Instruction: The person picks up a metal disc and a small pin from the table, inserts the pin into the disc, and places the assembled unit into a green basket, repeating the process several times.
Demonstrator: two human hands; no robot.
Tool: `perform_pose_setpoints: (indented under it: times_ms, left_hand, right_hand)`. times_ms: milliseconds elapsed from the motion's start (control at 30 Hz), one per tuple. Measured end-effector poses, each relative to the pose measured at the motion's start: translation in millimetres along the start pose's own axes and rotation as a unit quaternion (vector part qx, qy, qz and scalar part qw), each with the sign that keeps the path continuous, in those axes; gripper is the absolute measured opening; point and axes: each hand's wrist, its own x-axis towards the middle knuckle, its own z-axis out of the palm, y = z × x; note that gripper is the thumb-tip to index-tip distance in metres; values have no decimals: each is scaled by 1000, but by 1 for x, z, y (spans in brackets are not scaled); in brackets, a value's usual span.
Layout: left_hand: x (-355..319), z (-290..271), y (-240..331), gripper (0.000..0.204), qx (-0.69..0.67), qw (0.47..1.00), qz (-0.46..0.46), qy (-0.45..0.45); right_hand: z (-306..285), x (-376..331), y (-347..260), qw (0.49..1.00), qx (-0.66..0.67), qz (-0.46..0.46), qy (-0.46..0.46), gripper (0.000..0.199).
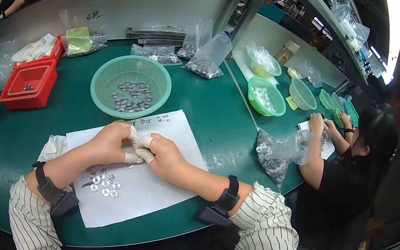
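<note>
My left hand [110,141] and my right hand [164,157] meet over a white paper sheet [149,190] on the green table. White finger cots cover the fingertips of both hands. The fingertips pinch together at one spot, and whatever small piece lies between them is hidden. Several small round silver metal parts [104,184] lie on the paper just below my left wrist. A light green mesh basket [110,67] with several more of these silver parts stands just beyond the paper.
Red tray [30,84] at left beside white gloves [35,48]. Clear bags of metal parts [204,58] stand at the back, another bag [273,156] at right. Green bowls [266,97] lie between me and a seated person [354,163] working at right.
</note>
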Motion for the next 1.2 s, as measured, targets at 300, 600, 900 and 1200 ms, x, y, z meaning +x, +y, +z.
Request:
perform_pose_setpoints:
  times_ms: [300,600,900,1200]
  left_hand:
    - [-8,0,7,28,-23,999,-22,8]
    - [-5,0,7,9,-131,986,-104,23]
    - [-7,-5,0,12,-113,992,-53,12]
    - [-7,-1,-8,12,-55,998,10,7]
  right_hand:
    - [-2,-5,-5,966,223,123,35,10]
    - [-11,-4,0,962,217,155,66,12]
    - [-6,-7,4,976,171,119,63,11]
    - [-7,-8,-2,991,92,94,32,9]
